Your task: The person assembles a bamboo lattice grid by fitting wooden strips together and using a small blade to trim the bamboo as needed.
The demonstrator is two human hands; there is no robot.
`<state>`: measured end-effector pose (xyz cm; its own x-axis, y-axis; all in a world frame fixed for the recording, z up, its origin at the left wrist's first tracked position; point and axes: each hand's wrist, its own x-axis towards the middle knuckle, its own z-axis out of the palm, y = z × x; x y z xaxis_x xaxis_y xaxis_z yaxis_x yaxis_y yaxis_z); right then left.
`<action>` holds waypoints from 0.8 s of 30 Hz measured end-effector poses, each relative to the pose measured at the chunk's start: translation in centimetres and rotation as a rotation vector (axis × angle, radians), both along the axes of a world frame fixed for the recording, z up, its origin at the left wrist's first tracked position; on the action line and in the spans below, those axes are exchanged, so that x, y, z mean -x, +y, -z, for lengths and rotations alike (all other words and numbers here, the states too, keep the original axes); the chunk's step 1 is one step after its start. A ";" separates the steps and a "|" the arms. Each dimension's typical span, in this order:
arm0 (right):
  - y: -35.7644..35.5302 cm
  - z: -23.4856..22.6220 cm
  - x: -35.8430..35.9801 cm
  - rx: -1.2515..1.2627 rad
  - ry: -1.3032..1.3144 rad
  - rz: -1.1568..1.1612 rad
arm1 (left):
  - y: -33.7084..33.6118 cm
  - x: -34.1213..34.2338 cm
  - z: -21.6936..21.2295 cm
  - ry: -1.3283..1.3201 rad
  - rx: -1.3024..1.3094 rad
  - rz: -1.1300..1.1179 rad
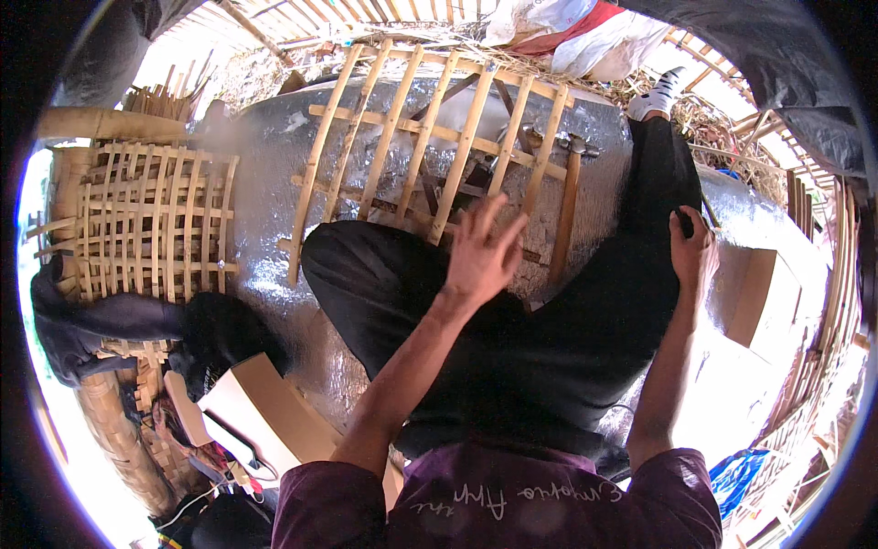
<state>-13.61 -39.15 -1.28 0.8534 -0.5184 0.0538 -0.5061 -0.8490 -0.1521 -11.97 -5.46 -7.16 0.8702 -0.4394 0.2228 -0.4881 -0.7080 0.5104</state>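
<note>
One pale, flat bamboo-slat lattice looks light yet stiff, probably best gripped at its crossings, left hand spread open nearby, right hand curled, contents unclear.

Dark purple short-sleeved T-shirt, pale lettering, black trousers, black-patterned white sock

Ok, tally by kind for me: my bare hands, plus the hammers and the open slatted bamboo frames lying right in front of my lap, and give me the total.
Bare hands: 2 (left hand, right hand)
Wooden-handled hammer: 1
Open slatted bamboo frame: 1
Total: 4
</note>
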 end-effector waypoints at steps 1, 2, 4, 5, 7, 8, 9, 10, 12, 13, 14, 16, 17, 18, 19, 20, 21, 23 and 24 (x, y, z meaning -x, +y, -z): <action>0.0 0.0 0.1 0.013 0.001 0.002 | -0.6 0.7 -0.2 0.026 0.059 0.088; 0.1 0.0 0.2 0.027 0.004 0.000 | -1.3 1.5 -0.5 0.055 0.119 0.172; 0.2 0.0 0.2 0.003 0.006 -0.009 | -2.8 3.5 -0.6 0.154 0.205 0.316; 0.3 -0.1 0.2 -0.008 0.007 -0.013 | -3.3 4.5 -0.9 0.181 0.202 0.366; 0.3 0.1 0.2 0.006 0.013 -0.011 | -4.4 6.3 -1.3 0.246 0.206 0.458; 0.2 0.1 0.2 0.016 0.015 -0.007 | -5.1 7.2 -1.3 0.281 0.215 0.502; -0.1 0.3 0.2 0.013 -0.005 -0.018 | -5.5 7.7 -1.2 0.317 0.224 0.546; -0.3 0.6 0.3 0.010 -0.023 -0.030 | -5.9 8.1 -1.5 0.339 0.211 0.560; -0.5 0.8 0.4 0.008 -0.038 -0.036 | -6.5 8.5 -2.2 0.382 0.186 0.587; -0.3 0.6 0.3 0.007 -0.036 -0.033 | -6.7 8.7 -2.0 0.373 0.158 0.597; -0.2 0.5 0.3 0.006 -0.034 -0.030 | -6.6 8.7 -1.8 0.371 0.154 0.603; -0.1 0.5 0.2 -0.012 -0.018 -0.017 | -6.6 8.7 -1.7 0.367 0.148 0.618; -0.1 0.5 0.2 -0.019 -0.010 -0.009 | -6.5 8.7 -1.7 0.367 0.132 0.627; -0.1 0.5 0.2 -0.010 -0.015 -0.012 | -6.6 8.6 -1.6 0.367 0.117 0.637; -0.1 0.5 0.2 -0.002 -0.019 -0.015 | -6.6 8.6 -1.6 0.367 0.101 0.646; -0.1 0.5 0.2 0.007 -0.023 -0.018 | -6.6 8.7 -1.4 0.366 0.112 0.651; -0.1 0.5 0.2 0.010 -0.024 -0.020 | -6.7 8.8 -1.0 0.364 0.123 0.655; -0.2 0.6 0.3 0.016 -0.024 -0.025 | -6.7 8.8 -1.1 0.370 0.132 0.663; -0.2 0.6 0.3 0.017 -0.024 -0.021 | -6.8 8.8 -1.2 0.377 0.129 0.668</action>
<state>-13.90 -39.38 -1.86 0.8625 -0.4993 0.0829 -0.4846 -0.8619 -0.1495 -20.77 -12.22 -5.91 0.4571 -0.8880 0.0495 -0.5673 -0.2482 0.7852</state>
